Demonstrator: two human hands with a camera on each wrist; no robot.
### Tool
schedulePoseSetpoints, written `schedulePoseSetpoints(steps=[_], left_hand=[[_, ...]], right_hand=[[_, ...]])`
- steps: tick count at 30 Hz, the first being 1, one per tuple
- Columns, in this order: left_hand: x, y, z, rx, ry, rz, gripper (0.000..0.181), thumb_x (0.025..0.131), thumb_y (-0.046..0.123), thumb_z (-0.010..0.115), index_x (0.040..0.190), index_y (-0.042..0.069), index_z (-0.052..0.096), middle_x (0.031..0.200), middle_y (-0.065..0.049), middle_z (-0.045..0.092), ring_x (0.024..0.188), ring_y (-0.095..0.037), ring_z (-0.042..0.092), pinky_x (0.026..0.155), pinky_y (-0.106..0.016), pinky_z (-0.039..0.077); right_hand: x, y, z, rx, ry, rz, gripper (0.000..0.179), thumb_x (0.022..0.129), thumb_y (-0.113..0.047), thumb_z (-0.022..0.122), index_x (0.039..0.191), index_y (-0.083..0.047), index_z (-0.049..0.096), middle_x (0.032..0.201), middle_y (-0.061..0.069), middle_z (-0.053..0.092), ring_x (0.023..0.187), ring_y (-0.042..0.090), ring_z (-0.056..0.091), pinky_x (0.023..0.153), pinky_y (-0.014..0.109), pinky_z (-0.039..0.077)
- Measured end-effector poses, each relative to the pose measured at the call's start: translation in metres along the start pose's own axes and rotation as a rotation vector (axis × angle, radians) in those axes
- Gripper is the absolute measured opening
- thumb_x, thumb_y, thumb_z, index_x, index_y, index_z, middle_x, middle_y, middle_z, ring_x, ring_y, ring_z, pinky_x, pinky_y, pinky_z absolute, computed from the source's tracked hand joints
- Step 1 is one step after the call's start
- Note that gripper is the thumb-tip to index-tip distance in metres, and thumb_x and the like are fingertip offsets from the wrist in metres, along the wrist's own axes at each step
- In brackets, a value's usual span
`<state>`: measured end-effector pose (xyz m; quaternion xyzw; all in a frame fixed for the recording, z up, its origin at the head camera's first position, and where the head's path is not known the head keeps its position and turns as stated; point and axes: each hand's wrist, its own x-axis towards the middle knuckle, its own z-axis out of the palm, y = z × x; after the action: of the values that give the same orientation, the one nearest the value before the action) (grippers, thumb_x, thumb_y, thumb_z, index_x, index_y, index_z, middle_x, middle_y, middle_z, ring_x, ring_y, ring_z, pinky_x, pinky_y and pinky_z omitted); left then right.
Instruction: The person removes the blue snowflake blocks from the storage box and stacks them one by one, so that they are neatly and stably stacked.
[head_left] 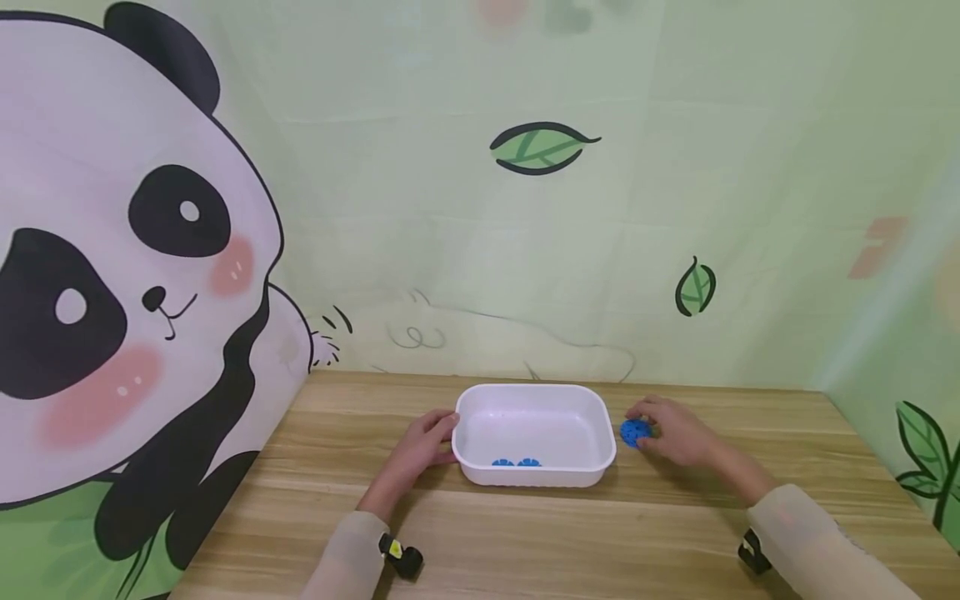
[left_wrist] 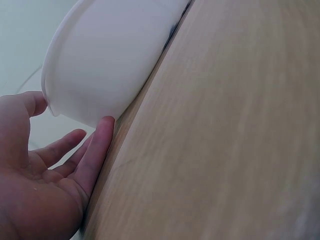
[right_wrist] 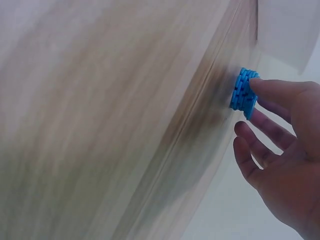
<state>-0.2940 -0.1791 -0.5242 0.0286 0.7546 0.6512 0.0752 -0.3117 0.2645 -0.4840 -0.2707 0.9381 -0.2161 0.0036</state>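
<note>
A white plastic tub (head_left: 534,477) with rounded corners stands on the wooden table. My left hand (head_left: 427,437) rests against its left end. In the left wrist view, one digit touches the tub's rim while a fairly straight finger (left_wrist: 100,142) meets the wall near the base. Right of the tub, my right hand (head_left: 675,429) pinches a short stack of blue notched plastic discs (right_wrist: 244,92) between thumb and fingers. From the head, only the round top face of these discs (head_left: 634,432) shows. Two blue notched discs (head_left: 528,462) show inside the tub, partly hidden by its near wall.
The wood-grain table (head_left: 517,533) reaches back to a pale green cloth backdrop (head_left: 450,208) printed with a panda (head_left: 247,400) and leaves. A small black device (head_left: 401,557) is strapped on the left wrist, and another (head_left: 752,552) on the right.
</note>
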Motion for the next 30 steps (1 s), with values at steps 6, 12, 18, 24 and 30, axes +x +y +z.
schedulePoseSetpoints(steps=[6,12,18,24,30], left_hand=[[0.000,0.001,0.000,0.004,0.000,-0.004,0.059,0.108,0.046,0.058,0.148,0.001,0.055,0.141,-0.022,0.062,0.126,-0.035,0.064,0.090,-0.039,0.063],[0.001,-0.002,-0.001,0.012,-0.008,0.002,0.059,0.109,0.045,0.057,0.148,0.000,0.055,0.141,-0.023,0.061,0.126,-0.035,0.064,0.090,-0.038,0.063],[0.002,-0.002,0.000,-0.013,-0.020,0.008,0.059,0.109,0.043,0.058,0.147,-0.001,0.054,0.140,-0.024,0.061,0.126,-0.036,0.064,0.090,-0.039,0.064],[0.003,-0.003,-0.001,-0.001,-0.011,-0.001,0.058,0.109,0.045,0.057,0.147,0.001,0.055,0.141,-0.023,0.061,0.126,-0.036,0.064,0.090,-0.039,0.063],[0.004,-0.003,-0.001,-0.003,-0.010,0.000,0.057,0.109,0.043,0.058,0.147,0.000,0.055,0.141,-0.022,0.061,0.126,-0.036,0.063,0.091,-0.039,0.063]], right_hand=[[0.003,0.002,0.000,0.020,-0.007,0.015,0.035,0.094,-0.010,0.081,0.124,0.005,0.069,0.118,0.016,0.070,0.104,0.035,0.066,0.093,0.056,0.059],[0.006,0.002,0.000,0.032,-0.005,0.011,0.036,0.093,-0.012,0.082,0.122,0.005,0.069,0.114,0.014,0.070,0.103,0.033,0.066,0.091,0.055,0.060],[0.004,-0.007,-0.011,0.040,0.033,0.024,0.042,0.096,-0.016,0.079,0.128,0.008,0.066,0.123,0.023,0.069,0.109,0.041,0.066,0.093,0.058,0.058],[0.016,-0.036,-0.032,0.049,0.155,-0.037,0.033,0.096,-0.011,0.078,0.123,0.006,0.070,0.117,0.020,0.070,0.107,0.040,0.065,0.091,0.058,0.058],[0.032,-0.074,-0.022,0.071,0.066,-0.117,0.031,0.095,-0.015,0.080,0.121,0.001,0.073,0.113,0.013,0.072,0.106,0.034,0.066,0.093,0.052,0.060]])
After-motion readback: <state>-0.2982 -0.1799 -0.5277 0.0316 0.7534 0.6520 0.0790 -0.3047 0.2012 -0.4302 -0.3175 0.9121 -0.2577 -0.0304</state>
